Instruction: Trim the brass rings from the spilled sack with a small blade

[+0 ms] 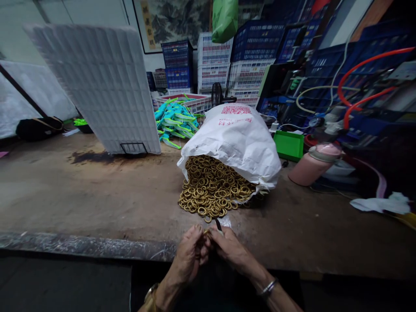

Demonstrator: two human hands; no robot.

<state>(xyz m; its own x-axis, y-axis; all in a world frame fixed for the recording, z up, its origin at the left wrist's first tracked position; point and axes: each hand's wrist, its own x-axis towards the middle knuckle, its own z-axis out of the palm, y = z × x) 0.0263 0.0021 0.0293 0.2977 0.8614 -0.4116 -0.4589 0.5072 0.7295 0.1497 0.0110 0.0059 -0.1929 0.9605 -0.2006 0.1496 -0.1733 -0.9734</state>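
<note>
My left hand point(191, 252) is closed in a pinch on a small brass-coloured ring point(206, 232) at the table's front edge. Close against it, my right hand point(227, 245) is closed on a thin tool with a dark, blade-like tip point(218, 224), which sticks up past the fingers. The right fingertips meet the left ones at the ring, so the exact contact is hidden. Just beyond both hands, a heap of brass-coloured rings point(211, 186) spills from the mouth of a white woven sack point(234, 138) lying on its side.
The brown worktable point(97, 195) has a worn front edge. A white ribbed panel point(107, 86) stands at the left, near a pile of teal and green plastic pieces point(177, 119). To the right are a green tray point(288, 145) and a pink cylinder point(315, 164) with red hoses.
</note>
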